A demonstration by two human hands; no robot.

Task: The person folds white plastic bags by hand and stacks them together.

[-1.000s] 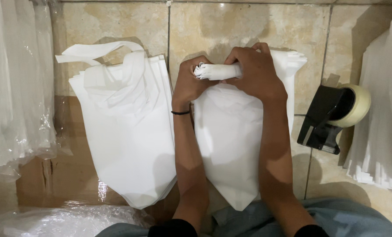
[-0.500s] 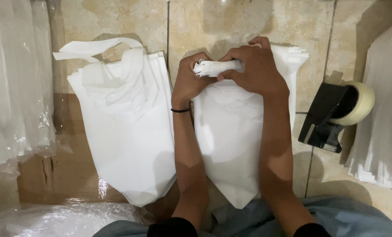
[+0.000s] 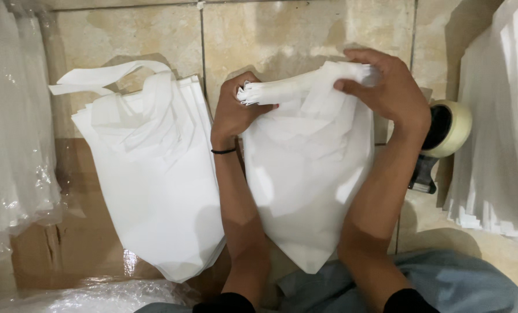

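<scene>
White non-woven fabric bags with loop handles, stacked flat (image 3: 311, 174), lie on the beige tiled floor (image 3: 294, 35) directly under and between the person's two forearms, their bottom corner pointing toward the lap. Far out to the left of the left hand, clear plastic-wrapped bundles of white material (image 3: 10, 145) stand along the edge of the view, with a brown cardboard sheet (image 3: 68, 243) lying flat below them. Just beside the left hand on its outer side rests a second stack of white fabric bags (image 3: 154, 191), one loop handle curling up and away over the tiles. The left hand (image 3: 236, 110), a thin black band on its wrist, is clenched around the left end of the gathered white handle straps (image 3: 299, 87) of the held stack, the layered strap edges showing at its fingertips. The right hand (image 3: 389, 87) pinches the right end of the same strap bundle between thumb and fingers, so the straps stretch between the two hands above the bag bodies. Just behind the right wrist, partly hidden by it, sits a black tape dispenser with a roll of pale tape (image 3: 447, 130). Further right, a tall stack of white sheets (image 3: 502, 133) leans along the frame edge.
</scene>
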